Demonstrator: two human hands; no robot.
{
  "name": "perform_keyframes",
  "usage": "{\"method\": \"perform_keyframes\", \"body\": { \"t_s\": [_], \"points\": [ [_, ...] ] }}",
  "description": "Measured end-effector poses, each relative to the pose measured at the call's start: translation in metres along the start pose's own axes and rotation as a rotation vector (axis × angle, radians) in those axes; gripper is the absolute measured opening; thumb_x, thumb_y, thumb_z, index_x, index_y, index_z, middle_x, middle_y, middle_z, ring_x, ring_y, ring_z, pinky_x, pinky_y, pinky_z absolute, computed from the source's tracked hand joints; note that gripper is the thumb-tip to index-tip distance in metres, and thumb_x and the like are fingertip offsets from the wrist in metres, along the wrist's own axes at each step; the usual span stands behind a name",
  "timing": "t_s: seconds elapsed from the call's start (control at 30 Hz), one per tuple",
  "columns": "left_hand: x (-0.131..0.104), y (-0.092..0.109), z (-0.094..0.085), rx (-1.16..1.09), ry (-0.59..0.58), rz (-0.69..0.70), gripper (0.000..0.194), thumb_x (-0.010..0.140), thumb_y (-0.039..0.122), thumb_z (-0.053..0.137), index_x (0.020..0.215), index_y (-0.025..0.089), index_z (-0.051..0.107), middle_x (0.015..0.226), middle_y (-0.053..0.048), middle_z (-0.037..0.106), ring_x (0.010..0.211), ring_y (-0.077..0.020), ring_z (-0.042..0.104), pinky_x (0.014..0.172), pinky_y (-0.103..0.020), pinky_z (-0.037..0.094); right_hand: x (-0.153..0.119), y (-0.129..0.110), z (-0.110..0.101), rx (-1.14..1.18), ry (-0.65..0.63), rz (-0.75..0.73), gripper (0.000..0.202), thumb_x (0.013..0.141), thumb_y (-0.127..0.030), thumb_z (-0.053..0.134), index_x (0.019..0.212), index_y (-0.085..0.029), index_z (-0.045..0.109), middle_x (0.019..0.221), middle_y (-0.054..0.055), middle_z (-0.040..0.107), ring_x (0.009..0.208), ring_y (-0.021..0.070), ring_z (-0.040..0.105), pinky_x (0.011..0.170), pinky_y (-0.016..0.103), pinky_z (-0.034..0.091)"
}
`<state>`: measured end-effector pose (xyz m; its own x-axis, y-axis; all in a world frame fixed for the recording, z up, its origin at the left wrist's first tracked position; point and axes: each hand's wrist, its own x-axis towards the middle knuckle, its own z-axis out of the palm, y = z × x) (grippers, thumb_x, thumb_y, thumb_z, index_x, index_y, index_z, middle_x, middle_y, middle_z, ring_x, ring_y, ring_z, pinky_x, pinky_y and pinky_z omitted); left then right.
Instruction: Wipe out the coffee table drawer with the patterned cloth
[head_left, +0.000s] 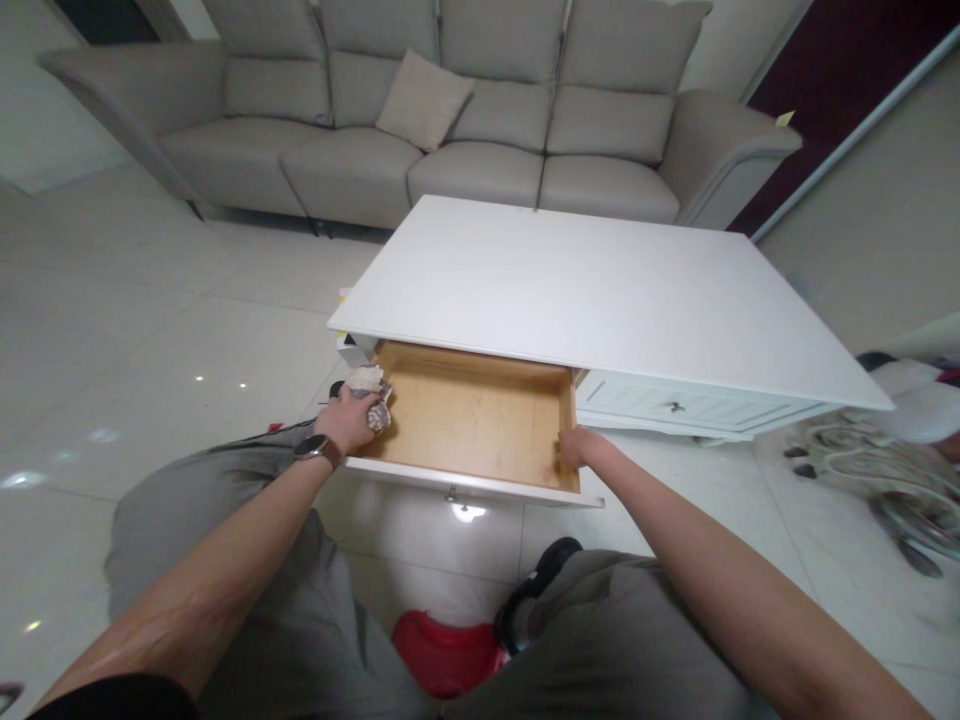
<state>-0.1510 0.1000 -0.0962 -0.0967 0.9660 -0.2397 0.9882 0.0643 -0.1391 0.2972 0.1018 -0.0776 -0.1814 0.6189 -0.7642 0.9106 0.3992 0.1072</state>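
Note:
A wooden drawer (465,420) with a white front is pulled out from the left half of a white coffee table (570,280). Its visible inside is bare light wood. At the drawer's left side, my left hand (352,418) is closed on a crumpled white and grey-brown cloth (365,379), which partly covers that side's edge. Over the right side wall bends my right hand (576,447), its fingers on the inner face and gripping the drawer there. The thumb of that hand is hidden.
Beyond the table stands a long grey sofa (480,180) with a beige cushion (424,100). A second, shut drawer (667,400) is on the right. Below, between my legs, is a red seat (446,650). Bags and a coiled pale object (862,460) lie at far right.

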Motion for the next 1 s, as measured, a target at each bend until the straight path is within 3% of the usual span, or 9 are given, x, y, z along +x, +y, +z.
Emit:
{"method": "perform_keyframes", "body": {
  "t_s": [0.33,0.83,1.0],
  "points": [
    [0.0001,-0.0001,0.0000,-0.008,0.000,-0.001,0.060,0.092,0.056,0.055,0.149,0.036,0.055,0.140,-0.018,0.048,0.109,-0.0366,0.063,0.090,-0.044,0.049,-0.0013,-0.0004,-0.0008,-0.023,0.020,0.021,0.039,0.098,-0.030,0.058,0.129,-0.016,0.076,0.129,0.022,0.072,0.122,0.0369,0.069,0.092,0.039,0.054],
    [0.0005,0.0004,-0.0001,-0.007,0.004,-0.009,0.061,0.091,0.057,0.056,0.148,0.036,0.057,0.140,-0.019,0.048,0.109,-0.0376,0.062,0.089,-0.045,0.049,-0.0018,-0.0012,-0.0021,-0.028,-0.018,0.021,0.041,0.101,-0.026,0.052,0.132,-0.010,0.074,0.134,0.027,0.069,0.127,0.0380,0.066,0.097,0.041,0.053],
    [0.0014,-0.0012,0.0028,-0.014,0.012,-0.008,0.061,0.091,0.058,0.055,0.148,0.037,0.057,0.140,-0.019,0.048,0.108,-0.0373,0.062,0.089,-0.046,0.049,0.0003,-0.0009,-0.0009,-0.033,-0.019,0.011,0.040,0.102,-0.027,0.052,0.132,-0.013,0.075,0.137,0.024,0.069,0.128,0.0371,0.066,0.099,0.041,0.052]
  ]
}}
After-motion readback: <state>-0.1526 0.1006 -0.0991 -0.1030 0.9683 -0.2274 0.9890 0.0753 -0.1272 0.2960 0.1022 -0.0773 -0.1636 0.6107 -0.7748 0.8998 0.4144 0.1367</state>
